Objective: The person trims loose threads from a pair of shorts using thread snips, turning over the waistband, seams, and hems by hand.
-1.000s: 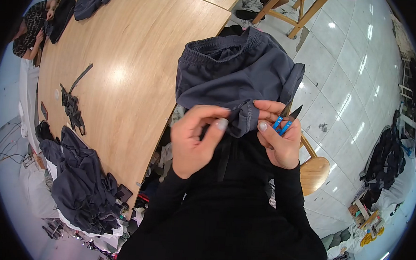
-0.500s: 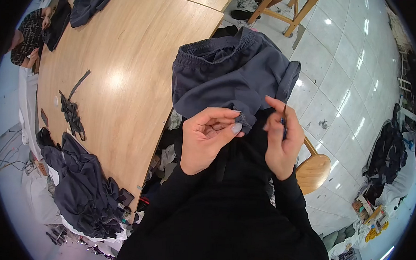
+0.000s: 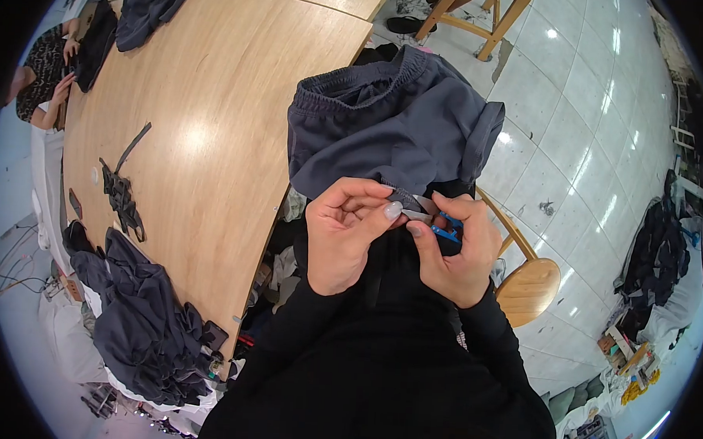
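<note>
A pair of dark grey shorts point(image 3: 371, 138) with a gathered elastic waistband lies partly over my lap, beside the table edge. My left hand point(image 3: 341, 231) pinches the shorts' hem between thumb and fingers. My right hand point(image 3: 466, 244) is closed on small thread snips point(image 3: 448, 228) with blue handles. Their metal blades are apart and point left, touching or very near the hem at my left fingertips. Whether a thread lies between the blades is too small to tell.
The wooden table point(image 3: 216, 80) runs along my left. On it are a bundle of dark straps point(image 3: 119, 194) and a heap of dark garments point(image 3: 147, 320). A wooden stool point(image 3: 529, 290) stands at my right. Another person point(image 3: 48, 73) handles dark cloth at the far left.
My right hand has moved left to my left fingertips, bringing the snips to the hem. The blades now show, spread apart. My left hand keeps its pinch almost in place.
</note>
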Motion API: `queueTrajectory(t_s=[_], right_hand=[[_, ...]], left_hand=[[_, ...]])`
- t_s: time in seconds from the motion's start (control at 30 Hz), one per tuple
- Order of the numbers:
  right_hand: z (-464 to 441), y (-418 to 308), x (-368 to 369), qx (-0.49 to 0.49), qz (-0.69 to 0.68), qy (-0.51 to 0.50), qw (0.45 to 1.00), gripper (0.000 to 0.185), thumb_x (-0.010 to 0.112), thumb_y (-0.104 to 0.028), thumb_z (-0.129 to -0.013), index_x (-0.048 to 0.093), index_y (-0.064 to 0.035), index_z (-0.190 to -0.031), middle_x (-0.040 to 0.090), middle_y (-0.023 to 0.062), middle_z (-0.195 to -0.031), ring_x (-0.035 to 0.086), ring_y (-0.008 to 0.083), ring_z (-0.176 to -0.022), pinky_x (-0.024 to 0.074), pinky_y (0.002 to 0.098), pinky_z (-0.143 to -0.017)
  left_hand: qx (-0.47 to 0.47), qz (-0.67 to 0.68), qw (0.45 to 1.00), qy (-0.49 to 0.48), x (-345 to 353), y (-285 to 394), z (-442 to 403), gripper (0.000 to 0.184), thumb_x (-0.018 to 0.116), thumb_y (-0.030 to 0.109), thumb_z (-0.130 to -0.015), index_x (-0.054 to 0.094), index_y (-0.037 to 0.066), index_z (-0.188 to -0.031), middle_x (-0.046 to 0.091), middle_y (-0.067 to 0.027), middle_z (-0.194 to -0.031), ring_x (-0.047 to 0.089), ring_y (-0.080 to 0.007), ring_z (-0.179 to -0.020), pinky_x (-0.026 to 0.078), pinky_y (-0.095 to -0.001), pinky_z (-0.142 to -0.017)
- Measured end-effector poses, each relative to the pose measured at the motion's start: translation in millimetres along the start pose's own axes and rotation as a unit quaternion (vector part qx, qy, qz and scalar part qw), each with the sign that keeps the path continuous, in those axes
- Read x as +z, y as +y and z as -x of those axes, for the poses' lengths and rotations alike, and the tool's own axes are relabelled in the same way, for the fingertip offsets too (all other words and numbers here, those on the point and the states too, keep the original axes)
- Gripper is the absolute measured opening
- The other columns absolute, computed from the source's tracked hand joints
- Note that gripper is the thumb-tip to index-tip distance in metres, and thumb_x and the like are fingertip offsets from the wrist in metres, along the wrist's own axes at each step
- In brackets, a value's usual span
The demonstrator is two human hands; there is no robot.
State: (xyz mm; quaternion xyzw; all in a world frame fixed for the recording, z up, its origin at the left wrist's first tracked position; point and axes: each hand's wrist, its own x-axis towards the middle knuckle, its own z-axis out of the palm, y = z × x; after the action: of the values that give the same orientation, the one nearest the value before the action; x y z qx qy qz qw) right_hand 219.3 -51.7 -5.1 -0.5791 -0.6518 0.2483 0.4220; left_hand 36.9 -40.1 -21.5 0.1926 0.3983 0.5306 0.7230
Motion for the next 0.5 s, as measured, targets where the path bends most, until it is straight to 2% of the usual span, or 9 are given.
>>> queueTrajectory(t_s=[0.5], right_hand=[[-1.2, 1.4, 1.3, -0.001, 0.001, 0.001, 1.000, 0.040, 0.096, -0.014, -0.085, 0.070, 0.0045, -0.109, 0.070, 0.0137, -0.081, 0.069, 0.0239, -0.064, 0.0503, 0.0313, -0.056]], left_hand=[[0.036, -0.064, 0.997, 0.009, 1.2, 3.4, 1.5, 0.021, 0.077, -0.011, -0.098, 0.070, -0.008, -0.118, 0.080, -0.0187, -0.109, 0.081, -0.0212, -0.099, 0.067, -0.0335, -0.093]])
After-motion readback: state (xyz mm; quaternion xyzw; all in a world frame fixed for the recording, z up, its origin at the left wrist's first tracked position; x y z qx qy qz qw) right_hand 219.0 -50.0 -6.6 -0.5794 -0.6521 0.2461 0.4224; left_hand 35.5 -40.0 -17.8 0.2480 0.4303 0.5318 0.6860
